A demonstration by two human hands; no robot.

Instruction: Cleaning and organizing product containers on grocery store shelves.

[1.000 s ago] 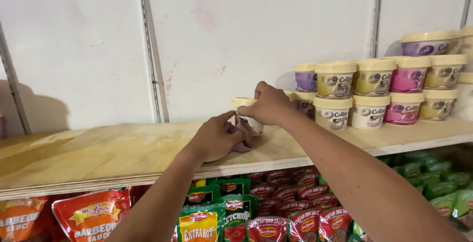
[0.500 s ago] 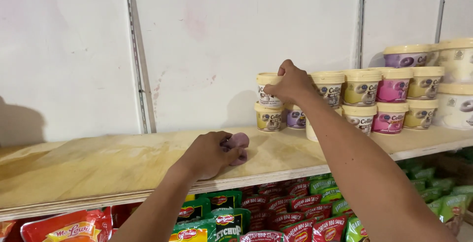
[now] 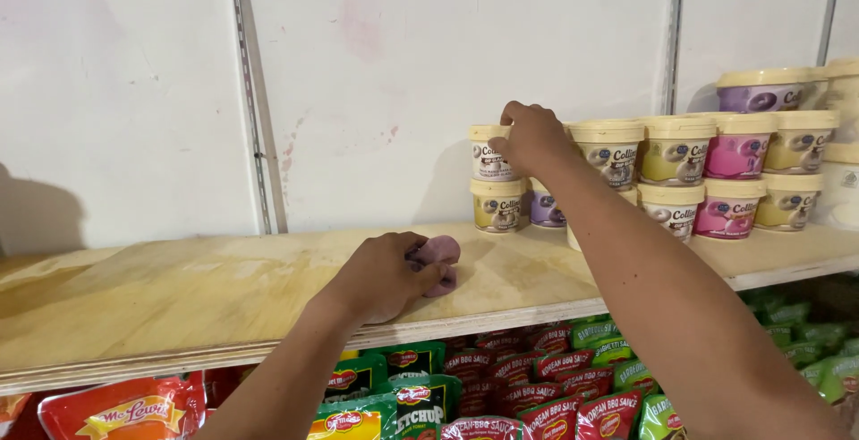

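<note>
A small cream-lidded tub [image 3: 490, 155] has been carried from near the middle of the wooden shelf [image 3: 179, 288] to the left end of the stacked row, where it is now set on top of another cream tub [image 3: 497, 206], against the white back wall [image 3: 429, 64]. One second ago the same tub was held low over the shelf board, close beside the left hand; half a second ago it was already being brought to the top of the stack. The right hand [image 3: 531, 136] is now laid over the tub's right side and lid edge, its grip closed on the tub and not yet released. The left hand [image 3: 380, 274] has been kept low on the shelf board throughout, and its grip is clenched around a pale mauve, rounded object [image 3: 438, 257], whose kind cannot be told because most of it is hidden by the fingers. Since a second ago this hand has hardly been moved, while the view has been swung to the right, so that more of the tub row [image 3: 707, 167] is now seen, with yellow, pink and purple labels. From the way things lie, the placing of the tub is judged to be all but done, with the stack extended by one at its left end; only the letting go appears to be left. Beneath the shelf, red and green sauce pouches [image 3: 501, 386] are packed in rows.
</note>
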